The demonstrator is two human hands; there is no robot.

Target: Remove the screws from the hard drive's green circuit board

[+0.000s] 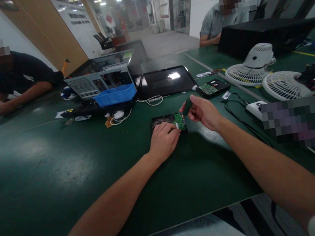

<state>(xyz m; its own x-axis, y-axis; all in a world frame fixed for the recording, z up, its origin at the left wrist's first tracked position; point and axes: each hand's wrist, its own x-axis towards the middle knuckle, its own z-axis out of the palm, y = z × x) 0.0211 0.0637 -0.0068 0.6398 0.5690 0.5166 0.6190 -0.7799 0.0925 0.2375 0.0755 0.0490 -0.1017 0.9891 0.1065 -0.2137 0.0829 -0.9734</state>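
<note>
A hard drive (pixel 158 120) with a green circuit board on its upper face lies flat on the green table in front of me. My left hand (pixel 163 137) rests over its near side, fingers curled against the drive and holding it in place. Part of the drive is hidden under those fingers. Just past the drive's right end, my right hand (pixel 201 111) is raised a little, thumb and fingers closed around a dark green, rounded object (pixel 187 107). Most of that object is covered by the fingers, and its kind does not show.
Behind the drive stand an opened computer case (pixel 85 85), a blue bin (pixel 116 95) and a black glossy panel (pixel 166 82). Another drive (pixel 213 87) lies back right. White fans (pixel 247 74), a power strip (pixel 257 109) and cables are on the right. Two people sit across the table.
</note>
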